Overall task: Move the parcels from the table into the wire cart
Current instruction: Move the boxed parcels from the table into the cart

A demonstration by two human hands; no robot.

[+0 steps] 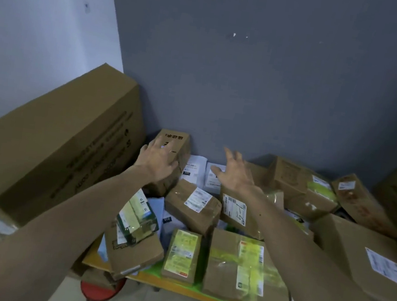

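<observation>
Reaching across the worktop [168, 284], the left hand [159, 161] rests, spread wide, on an upright parcel [180, 145]; the right hand [236, 174] hovers beside it, open and empty, more parcels [193, 208] heaped below both.

Single view, head-worn. Your camera sits above the near edge of the worktop [168, 285] and looks forward and down across it toward the grey wall [253, 81] behind. Wide-angle lens: straight lines bow, seen in the large carton [53, 142] at left. Close range; your forearms enter from both bottom corners and reach the left hand [159, 161] and right hand [236, 174] at mid-frame. The parcels [247, 267] fill the lower half, cropped at the right edge. A red stool [96, 291] shows under the near edge, bottom left of centre
</observation>
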